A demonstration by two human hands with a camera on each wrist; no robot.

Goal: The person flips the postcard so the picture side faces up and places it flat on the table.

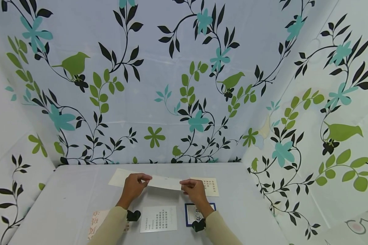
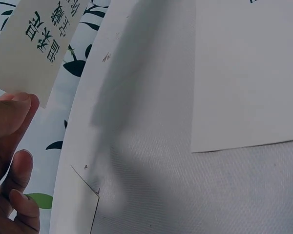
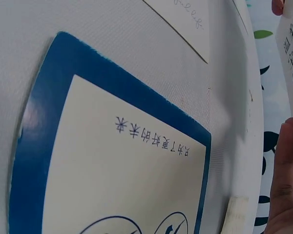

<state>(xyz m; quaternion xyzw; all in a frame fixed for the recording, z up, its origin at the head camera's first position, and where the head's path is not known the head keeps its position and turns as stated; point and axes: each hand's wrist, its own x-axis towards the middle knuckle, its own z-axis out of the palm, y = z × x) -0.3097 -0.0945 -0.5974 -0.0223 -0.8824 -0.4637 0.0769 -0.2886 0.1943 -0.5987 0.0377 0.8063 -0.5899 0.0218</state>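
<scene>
Raised card [image 1: 165, 182] held beyond the white text card [image 1: 158, 219].
Its left end is pinched between thumb and fingertip by the left hand [image 1: 135, 187]; dark characters are shown by both wrist views, a near-blank face by the head view. Its right end is likewise pinched by the right hand [image 1: 194, 190]. Right of the white text card, the blue-bordered card [image 1: 191, 217] is partly covered.

The left wrist view crops the held card [image 2: 31, 51], the right the blue-bordered card [image 3: 117, 151], and a sleeve [image 1: 111, 224] partly hides the red-lettered card [image 1: 96, 219].
</scene>
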